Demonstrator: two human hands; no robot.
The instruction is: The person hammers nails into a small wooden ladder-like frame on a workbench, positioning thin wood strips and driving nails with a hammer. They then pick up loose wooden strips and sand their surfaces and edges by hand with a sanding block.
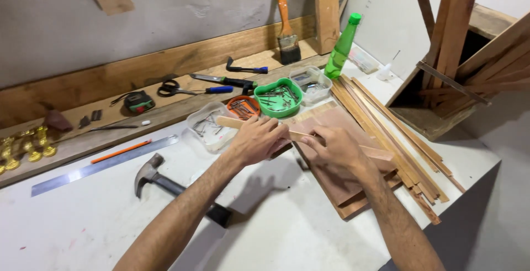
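Forearms are reaching in from the near edge of the table, crossing its bare white top. A hammer is lying just left of the left forearm, head toward the far side. The left hand is resting palm down on a thin wood strip, fingers pressed together and curled over it. The right hand is meeting it from the right, thumb and fingertips pinching the same strip where it is emerging beside the left hand. The strip is lying slantwise above a stack of reddish boards near the table's right edge, its left end sticking out over a clear tub of nails. Slats are lying in a long bundle along the boards' right side. Left of the hands, a steel ruler and an orange pencil are lying toward the far left. Beyond the hands, an orange tub, a green tub and another clear tub are sitting in a row. Farther back, on the wooden ledge, scissors, a tape measure and a paintbrush are resting, with a green bottle standing at the far right.
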